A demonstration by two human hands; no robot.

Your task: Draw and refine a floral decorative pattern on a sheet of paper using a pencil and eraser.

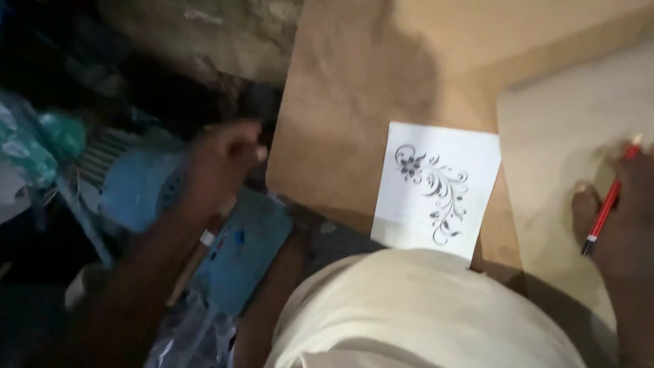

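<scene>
Right hand (pixel 623 204) rests on the pale wooden board (pixel 558 123) near its right edge, fingers closed round a red pencil (pixel 608 204) w/ tip angled down-left — apparently poised for marking. White paper sheet w/ black floral scroll print (pixel 436 187) lies flat on the brown board (pixel 354 102), at its near edge. Left hand (pixel 221 163) reaches off the board's left edge into blurred clutter by a light-blue object (pixel 139 184) — grip can't be told.

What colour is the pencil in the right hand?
Red, with a pale tip: the thin red pencil, seen in the head view.
</scene>
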